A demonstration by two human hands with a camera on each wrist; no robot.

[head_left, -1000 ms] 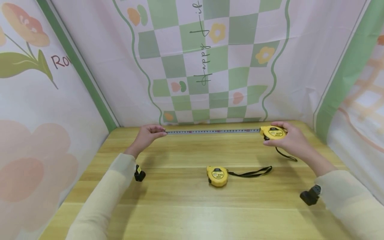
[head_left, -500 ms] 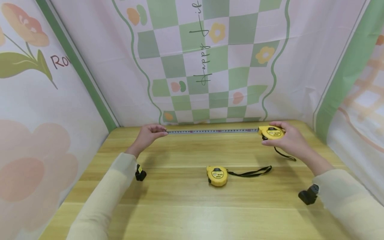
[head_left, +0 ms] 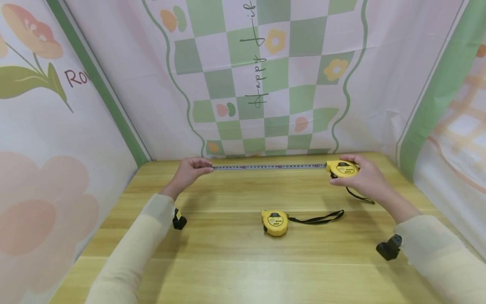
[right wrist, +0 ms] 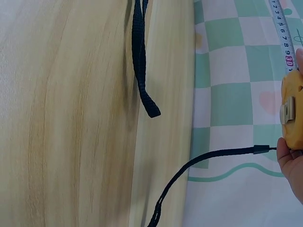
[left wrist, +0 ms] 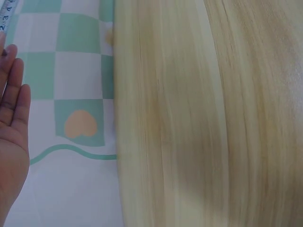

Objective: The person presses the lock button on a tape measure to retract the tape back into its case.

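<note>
A yellow tape measure (head_left: 344, 169) is gripped in my right hand (head_left: 364, 177) near the back right of the table, its black wrist strap (head_left: 358, 195) hanging below. The pale blade (head_left: 269, 166) stretches straight out leftward, with printed numbers facing up. At its free end, my left hand (head_left: 186, 173) pinches the tip between thumb and fingers. In the left wrist view the low numbers of the blade (left wrist: 5, 21) show just past the fingertips. The right wrist view shows the case (right wrist: 293, 111) with its metal belt clip, and the blade leaving it just past 30.
A second yellow tape measure (head_left: 275, 223) lies on the wooden table (head_left: 228, 270), nearer the front, its black strap (head_left: 319, 219) spread to the right. Behind the table's back edge hangs a checkered cloth (head_left: 265, 105), with printed cloth at both sides.
The held tape measure has shifted slightly left and the left hand slightly right. The drawn-out length of blade is a little shorter. The second tape measure has stayed put.
</note>
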